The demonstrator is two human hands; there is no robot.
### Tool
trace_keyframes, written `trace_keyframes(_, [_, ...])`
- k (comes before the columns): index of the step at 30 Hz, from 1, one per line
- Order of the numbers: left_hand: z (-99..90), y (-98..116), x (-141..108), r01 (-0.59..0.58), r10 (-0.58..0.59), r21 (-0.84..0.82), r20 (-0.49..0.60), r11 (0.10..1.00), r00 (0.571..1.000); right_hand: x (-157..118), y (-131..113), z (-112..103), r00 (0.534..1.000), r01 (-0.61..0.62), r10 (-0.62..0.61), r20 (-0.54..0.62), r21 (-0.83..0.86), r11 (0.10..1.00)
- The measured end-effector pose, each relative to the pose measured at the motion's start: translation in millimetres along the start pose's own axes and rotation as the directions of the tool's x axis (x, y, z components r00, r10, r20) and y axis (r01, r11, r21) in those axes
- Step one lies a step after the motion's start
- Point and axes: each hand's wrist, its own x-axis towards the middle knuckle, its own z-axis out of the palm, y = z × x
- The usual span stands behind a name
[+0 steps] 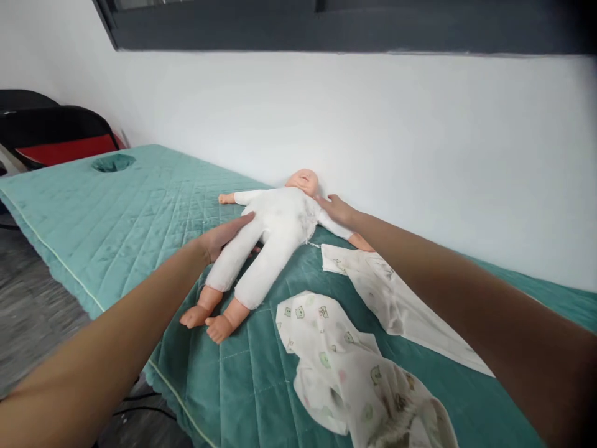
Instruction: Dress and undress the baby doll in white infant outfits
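Note:
A baby doll [284,214] with a white cloth body lies on its back on the green quilted cover. Its head points to the wall and its bare feet towards me. My left hand [228,238] grips its thigh near the hip, thumb on top and fingertips showing between the legs. At the doll's other shoulder, close to the neck, rests my right hand [336,208], with the thumb apart and the fingers stretched out. A white baby garment printed with small animals [345,354] lies crumpled beside the doll's legs. Another white garment [387,292] lies partly hidden under my right forearm.
The green quilted cover [140,205] lies over a long bed, with a round hole [113,163] at its far left end. Black and red chairs [65,137] stand beyond that end. A white wall [420,137] borders the far side. Cables [144,407] run across the floor.

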Motion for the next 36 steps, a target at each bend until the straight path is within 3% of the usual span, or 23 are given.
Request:
trace_keyframes(3, [4.9,6.9,-18.0,-0.04,0.107,0.282,-0.227,0.959,0.968,-23.3,42.1,-29.1,0.994,-0.07,0.081,0.067,-0.145,0.987])
trace_keyframes(5, [14.6,15.3,-40.5,-0.099,0.299,0.489,-0.351,0.867,0.887,-47.4,70.8,-51.5,0.99,-0.104,0.124,0.072,-0.238,0.966])
trace_keyframes(6, [22.6,19.4,-55.1,-0.164,0.418,0.601,-0.311,0.782,0.853,-61.3,84.5,-62.7,0.989,-0.109,0.134,0.066,-0.291,0.95])
trace_keyframes(7, [32.7,22.8,-71.4,-0.263,0.531,0.709,-0.185,0.655,0.827,-76.1,97.3,-73.6,0.989,-0.104,0.133,0.059,-0.35,0.931])
trace_keyframes(8, [44.8,25.0,-88.5,-0.39,0.584,0.774,0.033,0.499,0.811,-91.1,108.7,-84.2,0.99,-0.093,0.127,0.056,-0.408,0.908])
trace_keyframes(9, [58.4,25.6,-105.5,-0.548,0.536,0.758,0.315,0.355,0.783,-106.2,118.3,-94.2,0.991,-0.079,0.12,0.059,-0.46,0.884])
trace_keyframes(10, [72.8,24.7,-121.3,-0.686,0.451,0.684,0.545,0.247,0.707,-120.8,126.0,-103.7,0.991,-0.063,0.113,0.067,-0.508,0.859])
trace_keyframes(11, [87.4,22.5,-135.1,-0.749,0.358,0.636,0.667,0.184,0.654,-134.7,131.6,-112.8,0.991,-0.047,0.108,0.079,-0.548,0.835])
trace_keyframes(13, [114.4,16.0,-154.8,-0.775,0.219,0.617,0.744,0.137,0.631,-160.3,136.8,-129.6,0.99,-0.016,0.1,0.102,-0.613,0.79])
trace_keyframes(16, [144.9,9.1,-166.6,-0.747,0.142,0.658,0.733,0.097,0.665,-193.6,132.2,-151.6,0.992,0.034,0.06,0.114,-0.68,0.732])
trace_keyframes(19, [167.9,12.7,-172.1,-0.734,0.247,0.677,0.703,0.056,0.667,-225.7,117.7,-168.5,0.993,0.096,-0.021,0.114,-0.712,0.696])
trace_keyframes(23, [210.6,31.8,-190.9,-0.74,0.456,0.67,0.642,0.057,0.616,-279.5,89.6,-181.3,0.976,0.215,-0.175,0.13,-0.707,0.674])
trace_keyframes(27, [268.9,51.7,-212.9,-0.747,0.578,0.665,0.607,0.007,0.545,-348.8,64.1,-189.8,0.899,0.419,-0.379,0.221,-0.686,0.594])
trace_keyframes(29, [293.7,58.3,-219.8,-0.746,0.595,0.665,0.612,-0.032,0.52,-383.1,59.9,-196.3,0.868,0.477,-0.421,0.263,-0.675,0.562])
trace_keyframes(33, [322.1,68.5,-231.8,-0.725,0.633,0.685,0.594,-0.073,0.497,-438.2,76.2,-215.0,0.911,0.405,-0.348,0.223,-0.647,0.646])
trace_keyframes(34, [325.6,71.5,-236.3,-0.718,0.656,0.687,0.593,-0.11,0.467,-449.0,83.6,-219.5,0.931,0.358,-0.314,0.185,-0.628,0.691])
trace_keyframes(36, [330.3,78.4,-247.7,-0.696,0.714,0.679,0.606,-0.233,0.352,-467.9,98.2,-226.0,0.973,0.231,-0.205,0.11,-0.559,0.796])
